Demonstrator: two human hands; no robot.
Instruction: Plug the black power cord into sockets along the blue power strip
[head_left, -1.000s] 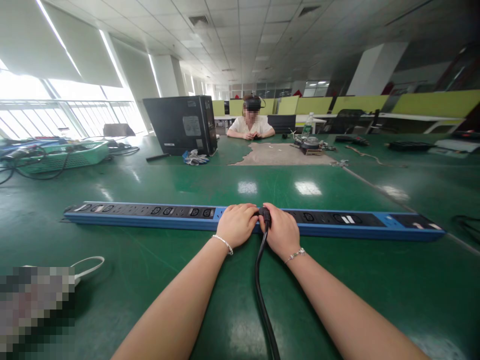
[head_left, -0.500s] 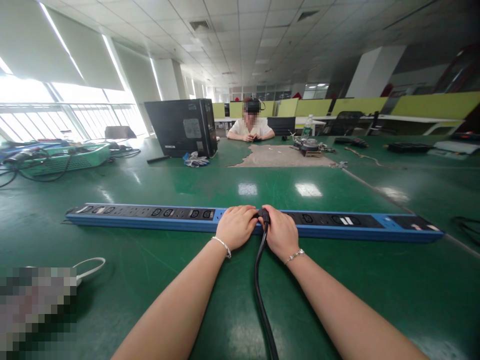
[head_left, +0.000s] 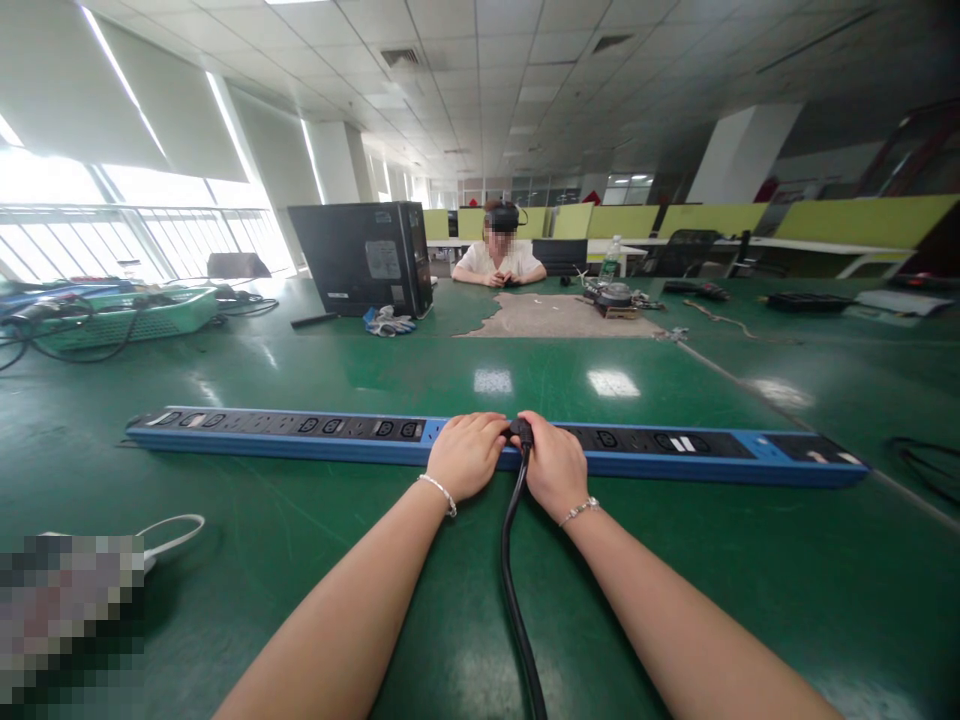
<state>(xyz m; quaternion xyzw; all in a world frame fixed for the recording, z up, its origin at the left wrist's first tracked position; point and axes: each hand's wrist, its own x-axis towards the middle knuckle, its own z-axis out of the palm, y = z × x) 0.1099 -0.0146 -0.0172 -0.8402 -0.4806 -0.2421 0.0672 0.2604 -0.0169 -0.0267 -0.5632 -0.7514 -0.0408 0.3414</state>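
Note:
A long blue power strip with black sockets lies across the green table in front of me. My left hand is closed over the strip's middle, thumb on the near side and fingertips pointing at the plug. Beside it, my right hand grips a black power plug at the strip's top face. Whether the plug's prongs sit in a socket is hidden by my fingers. From the plug a thick black cable runs down toward me between my forearms.
A black computer case stands at the back left, with gloves before it. Further left is a green basket of cables. A person sits across the table. A blurred object with a white loop lies front left.
My view has shifted slightly, moving the strip and both hands a little left in the picture. The hands keep their hold, and the plug looks tilted slightly differently.

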